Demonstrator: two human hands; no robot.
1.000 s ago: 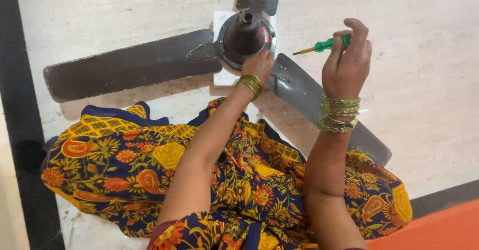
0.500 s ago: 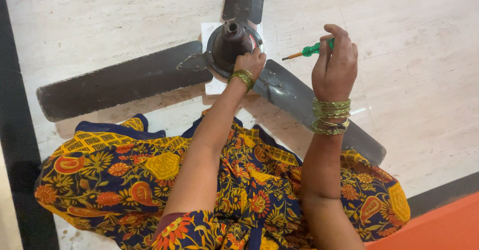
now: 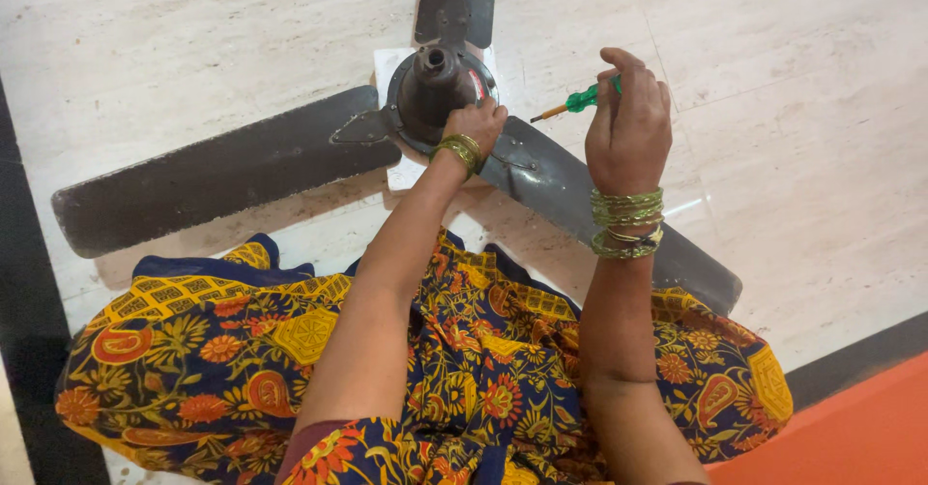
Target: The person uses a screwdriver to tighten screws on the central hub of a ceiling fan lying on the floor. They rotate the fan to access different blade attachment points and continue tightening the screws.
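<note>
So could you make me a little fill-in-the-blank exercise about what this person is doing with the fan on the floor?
1. The right hand holds a screwdriver with a ____ handle.
2. The left hand rests on the fan's dark motor housing, from which ____ blades spread out.
3. The ceiling fan lies on a pale ____ floor.
4. Both wrists wear ____.

Missing words: green; three; tiled; bangles
</note>
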